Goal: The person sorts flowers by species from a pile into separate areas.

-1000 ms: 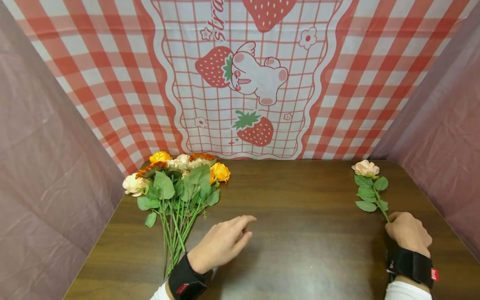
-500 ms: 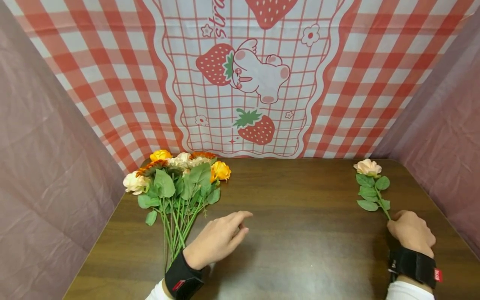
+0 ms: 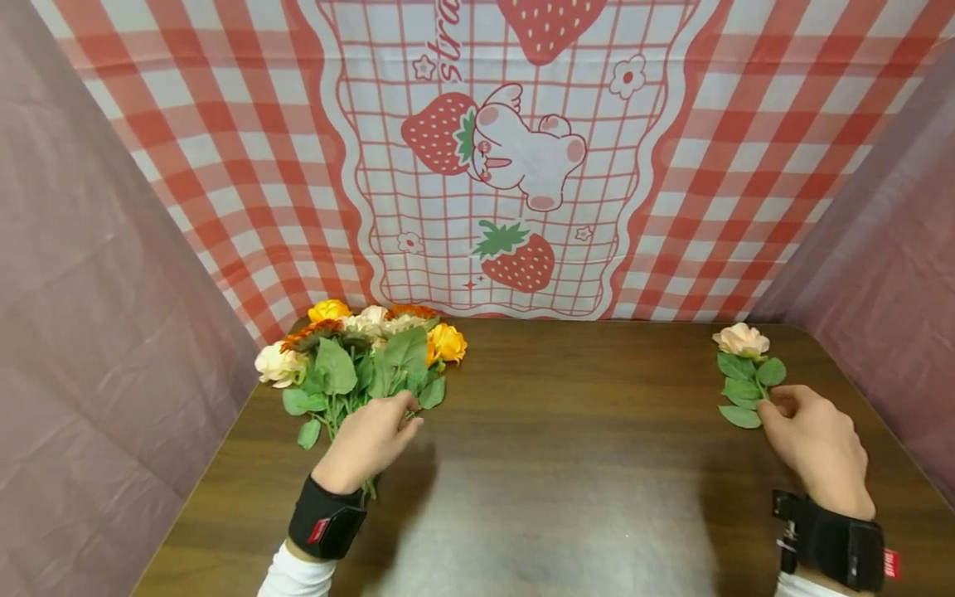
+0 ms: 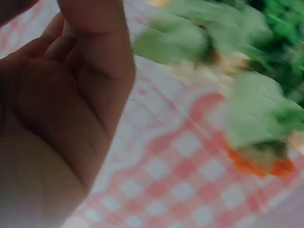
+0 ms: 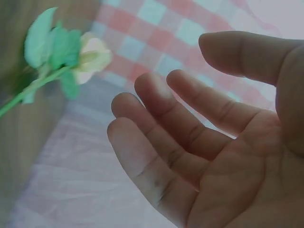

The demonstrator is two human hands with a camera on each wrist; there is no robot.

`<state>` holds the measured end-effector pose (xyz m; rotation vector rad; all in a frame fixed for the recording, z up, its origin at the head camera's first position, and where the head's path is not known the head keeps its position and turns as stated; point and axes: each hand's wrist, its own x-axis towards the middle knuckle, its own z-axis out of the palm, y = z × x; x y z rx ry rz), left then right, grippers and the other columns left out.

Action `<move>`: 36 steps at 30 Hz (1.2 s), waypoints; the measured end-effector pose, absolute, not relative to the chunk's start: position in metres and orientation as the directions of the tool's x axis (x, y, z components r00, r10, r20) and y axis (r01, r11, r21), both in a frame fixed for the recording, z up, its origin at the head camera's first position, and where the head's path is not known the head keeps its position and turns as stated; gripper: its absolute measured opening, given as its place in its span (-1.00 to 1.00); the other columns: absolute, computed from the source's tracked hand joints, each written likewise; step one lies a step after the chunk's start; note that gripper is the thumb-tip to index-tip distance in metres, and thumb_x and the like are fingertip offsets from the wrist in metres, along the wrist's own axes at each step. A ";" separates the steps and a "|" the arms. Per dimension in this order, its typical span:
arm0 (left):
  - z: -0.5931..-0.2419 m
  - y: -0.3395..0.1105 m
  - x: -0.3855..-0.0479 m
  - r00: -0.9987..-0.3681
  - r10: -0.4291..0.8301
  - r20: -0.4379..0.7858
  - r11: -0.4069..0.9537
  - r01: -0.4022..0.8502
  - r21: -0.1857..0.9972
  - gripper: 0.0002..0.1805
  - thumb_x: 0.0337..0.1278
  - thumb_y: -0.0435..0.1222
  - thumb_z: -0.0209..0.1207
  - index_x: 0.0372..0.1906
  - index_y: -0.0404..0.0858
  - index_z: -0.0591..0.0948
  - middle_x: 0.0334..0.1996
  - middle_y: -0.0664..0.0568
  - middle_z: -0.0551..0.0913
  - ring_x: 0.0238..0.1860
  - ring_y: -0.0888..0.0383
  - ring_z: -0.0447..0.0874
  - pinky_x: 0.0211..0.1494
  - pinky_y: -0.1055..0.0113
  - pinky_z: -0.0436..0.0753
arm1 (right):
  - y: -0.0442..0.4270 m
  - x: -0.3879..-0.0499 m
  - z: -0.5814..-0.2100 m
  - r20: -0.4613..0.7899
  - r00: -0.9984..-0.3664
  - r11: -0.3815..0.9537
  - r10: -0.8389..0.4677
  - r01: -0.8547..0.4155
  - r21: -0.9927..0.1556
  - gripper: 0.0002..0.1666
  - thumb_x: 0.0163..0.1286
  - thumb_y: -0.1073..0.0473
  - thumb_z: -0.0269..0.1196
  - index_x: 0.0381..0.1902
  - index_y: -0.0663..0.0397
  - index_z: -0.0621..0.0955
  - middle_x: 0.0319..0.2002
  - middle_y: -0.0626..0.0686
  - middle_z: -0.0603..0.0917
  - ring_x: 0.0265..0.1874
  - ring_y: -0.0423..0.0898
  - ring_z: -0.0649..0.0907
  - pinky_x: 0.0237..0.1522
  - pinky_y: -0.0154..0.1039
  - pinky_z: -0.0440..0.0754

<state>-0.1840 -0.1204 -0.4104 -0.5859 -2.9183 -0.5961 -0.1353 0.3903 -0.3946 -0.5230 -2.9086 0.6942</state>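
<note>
A pile of artificial flowers (image 3: 403, 355) lies at the table's left, with orange, yellow and cream blooms, green leaves and long stems. My left hand (image 3: 366, 444) is above its stems, partly covering them, with loosely bent fingers and nothing visibly held. In the left wrist view, the blurred leaves (image 4: 251, 109) are apart from that hand. At the right a single pale peach rose (image 3: 741, 341) lies on the table. My right hand (image 3: 821, 452) is beside its stem in the head view. The right wrist view shows the fingers (image 5: 156, 137) spread and relaxed, apart from the rose (image 5: 95, 56).
The brown wooden table (image 3: 582, 439) ends at a red-and-white checked cloth (image 3: 716, 166) with strawberry prints hanging behind it. Mauve curtains (image 3: 97, 332) flank both sides. A black band (image 3: 324, 518) is strapped on each wrist.
My left hand has moved left, from beside the flower pile to over its stems. My right hand has let go of the rose's stem and lifted off, leaving the rose lying.
</note>
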 end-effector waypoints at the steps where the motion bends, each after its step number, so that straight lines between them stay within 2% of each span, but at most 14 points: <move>1: -0.413 -0.125 -0.188 -0.933 0.324 0.157 0.864 0.359 0.353 -0.84 0.25 -0.27 0.28 -0.17 -0.25 0.61 -0.51 0.07 0.63 -0.55 0.20 0.54 -0.50 0.25 0.50 | 0.387 -0.135 -0.392 0.035 -0.935 0.839 0.354 0.301 -0.454 -0.37 0.47 -0.07 0.00 0.25 0.32 0.46 0.01 0.36 0.63 -0.17 0.35 0.62 -0.47 0.06 0.45; 6: -0.428 -0.141 -0.202 -0.977 0.203 0.059 0.922 0.212 0.325 -0.87 0.26 -0.35 0.22 -0.21 -0.36 0.58 -0.59 -0.10 0.57 -0.64 0.04 0.54 -0.61 0.21 0.43 | 0.371 -0.130 -0.383 0.066 -0.937 0.852 0.343 0.281 -0.441 -0.37 0.49 -0.06 0.01 0.26 0.34 0.46 -0.02 0.36 0.64 -0.24 0.31 0.63 -0.50 0.02 0.44; 9: -0.434 -0.145 -0.208 -0.990 0.143 0.003 0.941 0.137 0.310 -0.90 0.26 -0.39 0.15 -0.37 -0.35 0.57 -0.66 -0.12 0.48 -0.69 0.00 0.48 -0.63 0.21 0.34 | 0.362 -0.127 -0.379 0.082 -0.940 0.859 0.330 0.263 -0.438 -0.38 0.50 -0.05 0.02 0.26 0.36 0.46 -0.05 0.37 0.64 -0.31 0.27 0.64 -0.54 -0.01 0.44; 12: -0.438 -0.146 -0.213 -0.994 0.104 -0.022 0.947 0.092 0.309 -0.76 0.22 -0.41 0.12 -0.58 -0.26 0.49 -0.69 -0.10 0.45 -0.69 0.01 0.45 -0.61 0.20 0.28 | 0.355 -0.126 -0.377 0.116 -0.941 0.868 0.319 0.241 -0.435 -0.41 0.50 -0.04 0.04 0.23 0.34 0.48 -0.08 0.35 0.65 -0.36 0.22 0.65 -0.58 -0.05 0.43; 15: -0.440 -0.146 -0.218 -0.996 0.078 -0.031 0.945 0.064 0.320 -0.65 0.17 -0.42 0.09 -0.70 -0.18 0.35 -0.72 -0.06 0.39 -0.69 0.04 0.39 -0.61 0.20 0.24 | 0.350 -0.127 -0.377 0.131 -0.941 0.872 0.313 0.229 -0.433 -0.42 0.50 -0.04 0.05 0.22 0.32 0.50 -0.09 0.34 0.66 -0.37 0.21 0.65 -0.58 -0.07 0.42; 18: -0.443 -0.147 -0.220 -0.997 0.057 -0.048 0.942 0.038 0.334 -0.61 0.16 -0.42 0.07 -0.71 -0.12 0.24 -0.73 0.01 0.28 -0.69 0.08 0.30 -0.61 0.22 0.20 | 0.345 -0.130 -0.377 0.129 -0.945 0.875 0.302 0.221 -0.430 -0.43 0.50 -0.05 0.05 0.22 0.31 0.50 -0.08 0.33 0.66 -0.35 0.22 0.66 -0.57 -0.06 0.42; 23: -0.444 -0.153 -0.219 -0.997 0.043 -0.067 0.905 0.010 0.426 -0.59 0.19 -0.39 0.04 -0.71 -0.10 0.22 -0.74 0.12 0.13 -0.71 0.17 0.12 -0.60 0.31 0.11 | 0.340 -0.134 -0.379 0.148 -0.951 0.883 0.271 0.185 -0.430 -0.44 0.48 -0.04 0.08 0.19 0.31 0.52 -0.13 0.30 0.69 -0.34 0.23 0.66 -0.57 -0.05 0.43; 26: -0.440 -0.156 -0.219 -0.999 0.038 -0.038 0.877 0.015 0.481 -0.61 0.24 -0.38 0.02 -0.69 -0.12 0.25 -0.74 0.13 0.11 -0.72 0.20 0.07 -0.60 0.35 0.06 | 0.337 -0.135 -0.378 0.170 -0.950 0.885 0.263 0.168 -0.433 -0.45 0.47 -0.03 0.11 0.17 0.31 0.54 -0.14 0.30 0.69 -0.32 0.25 0.66 -0.55 -0.02 0.44; 28: -0.437 -0.157 -0.219 -1.000 0.027 -0.009 0.862 0.019 0.506 -0.69 0.28 -0.36 0.02 -0.62 -0.17 0.38 -0.73 0.11 0.20 -0.72 0.19 0.12 -0.61 0.35 0.09 | 0.335 -0.136 -0.378 0.182 -0.948 0.887 0.260 0.160 -0.432 -0.47 0.47 -0.02 0.12 0.16 0.30 0.55 -0.15 0.30 0.69 -0.32 0.26 0.66 -0.54 0.00 0.45; 30: -0.436 -0.158 -0.219 -1.000 0.009 0.021 0.849 0.018 0.528 -0.80 0.30 -0.34 0.04 -0.47 -0.25 0.54 -0.70 0.07 0.32 -0.70 0.17 0.22 -0.62 0.34 0.17 | 0.334 -0.137 -0.378 0.183 -0.949 0.888 0.255 0.156 -0.432 -0.47 0.47 -0.02 0.12 0.15 0.30 0.55 -0.16 0.30 0.70 -0.32 0.26 0.66 -0.54 0.01 0.45; 32: -0.436 -0.159 -0.218 -0.999 -0.004 0.034 0.834 0.015 0.551 -0.82 0.32 -0.32 0.05 -0.24 -0.31 0.63 -0.65 0.03 0.44 -0.69 0.16 0.30 -0.61 0.33 0.24 | 0.333 -0.137 -0.379 0.180 -0.951 0.891 0.250 0.153 -0.428 -0.48 0.47 -0.02 0.13 0.14 0.30 0.55 -0.16 0.30 0.70 -0.34 0.25 0.66 -0.56 0.00 0.45; 34: -0.436 -0.159 -0.217 -0.999 -0.006 0.050 0.817 0.024 0.576 -0.78 0.34 -0.33 0.04 -0.12 -0.35 0.64 -0.60 -0.01 0.50 -0.68 0.15 0.33 -0.60 0.32 0.28 | 0.332 -0.137 -0.379 0.171 -0.955 0.893 0.241 0.149 -0.424 -0.48 0.48 -0.02 0.13 0.14 0.30 0.55 -0.16 0.30 0.69 -0.37 0.23 0.66 -0.57 -0.02 0.45; 36: -0.435 -0.159 -0.215 -0.997 0.002 0.077 0.800 0.048 0.597 -0.78 0.37 -0.33 0.03 -0.10 -0.38 0.62 -0.59 -0.03 0.52 -0.70 0.16 0.32 -0.61 0.33 0.27 | 0.331 -0.138 -0.379 0.182 -0.956 0.898 0.229 0.135 -0.419 -0.50 0.47 -0.02 0.13 0.13 0.30 0.55 -0.16 0.31 0.69 -0.39 0.22 0.66 -0.58 -0.01 0.45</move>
